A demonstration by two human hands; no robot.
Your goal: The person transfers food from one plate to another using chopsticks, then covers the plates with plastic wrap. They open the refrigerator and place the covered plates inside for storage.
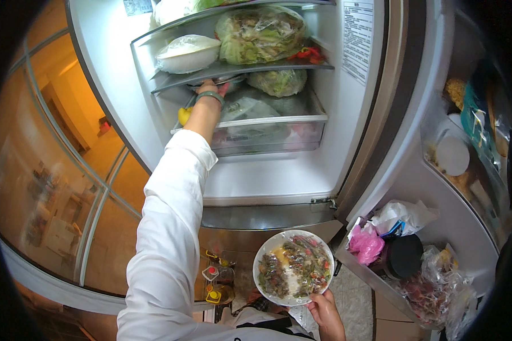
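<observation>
Low in the picture, my right hand (323,307) grips the near rim of a white plate of food (293,267) covered in cling film. My left hand (211,88), with a green bangle at the wrist, reaches into the open refrigerator under the middle shelf. It is at a bowl (232,81) that stands above the crisper drawer (273,121); its fingers are partly hidden, so its hold on the bowl cannot be made out. Just left of the wrist lies a yellow fruit or vegetable (184,115). Bagged leafy greens (278,82) sit right of the bowl.
The glass shelf (256,68) above my left hand carries a covered white bowl (188,55) and a large bag of greens (262,36). At right the open door's bin (369,281) holds a black-lidded jar (403,255) and bags. Bottles (219,294) stand low, left of the plate.
</observation>
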